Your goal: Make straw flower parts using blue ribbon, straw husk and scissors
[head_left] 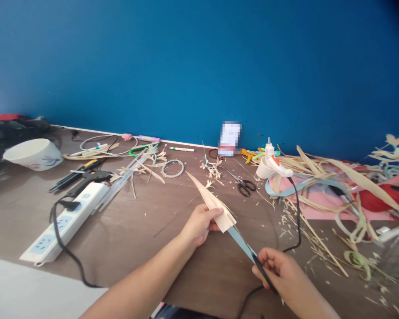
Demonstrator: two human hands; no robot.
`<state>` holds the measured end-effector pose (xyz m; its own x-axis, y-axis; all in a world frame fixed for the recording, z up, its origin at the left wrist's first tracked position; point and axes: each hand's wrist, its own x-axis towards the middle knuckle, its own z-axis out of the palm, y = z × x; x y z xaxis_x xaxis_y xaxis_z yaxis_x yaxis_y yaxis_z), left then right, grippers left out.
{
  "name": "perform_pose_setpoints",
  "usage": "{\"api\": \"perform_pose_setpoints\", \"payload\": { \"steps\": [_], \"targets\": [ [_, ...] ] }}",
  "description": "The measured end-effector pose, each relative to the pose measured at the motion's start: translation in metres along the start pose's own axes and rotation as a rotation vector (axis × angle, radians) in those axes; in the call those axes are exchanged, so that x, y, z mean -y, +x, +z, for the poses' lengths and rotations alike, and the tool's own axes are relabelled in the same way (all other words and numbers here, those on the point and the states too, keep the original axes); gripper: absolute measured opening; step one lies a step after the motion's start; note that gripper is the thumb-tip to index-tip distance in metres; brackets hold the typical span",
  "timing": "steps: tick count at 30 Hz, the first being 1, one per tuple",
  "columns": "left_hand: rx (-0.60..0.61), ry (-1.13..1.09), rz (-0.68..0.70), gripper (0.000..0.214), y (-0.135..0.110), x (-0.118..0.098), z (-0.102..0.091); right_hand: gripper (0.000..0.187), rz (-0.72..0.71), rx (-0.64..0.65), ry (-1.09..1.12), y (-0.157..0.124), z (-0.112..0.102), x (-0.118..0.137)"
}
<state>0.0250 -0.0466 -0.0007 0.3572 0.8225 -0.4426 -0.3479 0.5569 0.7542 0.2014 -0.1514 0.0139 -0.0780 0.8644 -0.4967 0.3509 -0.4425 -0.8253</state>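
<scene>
Between the thumb and fingers of my left hand (pixel 199 223) is a pale, dried husk piece (pixel 216 206), long and tapering to a point away from me. My right hand (pixel 274 268) grips the dark handle of a pair of scissors (pixel 241 243). Their blades look bluish and point up and left to the husk's wide near end. The blade tips meet that end or pass behind it; whether they are biting into it I cannot tell. Farther back on the table lies a second pair of scissors (pixel 245 186) with black handles.
At left stand a white power strip (pixel 93 199) with a black plug, a glue gun (pixel 89 181) and a white bowl (pixel 35 153). Husk flowers (pixel 213 168) and a ring (pixel 173 168) lie mid-table. On the right are husk strips (pixel 319 177), a white bottle (pixel 269 150) and a black cord (pixel 298 217).
</scene>
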Motion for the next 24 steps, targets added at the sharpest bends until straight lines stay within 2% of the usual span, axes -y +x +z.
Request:
{"api": "perform_pose_setpoints", "payload": {
  "steps": [15,24],
  "targets": [
    [0.003,0.061,0.039,0.027,-0.002,0.001,0.0,0.024,-0.026,-0.017,-0.029,0.002,0.0,0.002],
    [-0.003,0.066,0.038,0.027,-0.002,0.0,0.0,0.025,-0.005,-0.082,-0.011,0.004,0.0,0.008]
  ]
}}
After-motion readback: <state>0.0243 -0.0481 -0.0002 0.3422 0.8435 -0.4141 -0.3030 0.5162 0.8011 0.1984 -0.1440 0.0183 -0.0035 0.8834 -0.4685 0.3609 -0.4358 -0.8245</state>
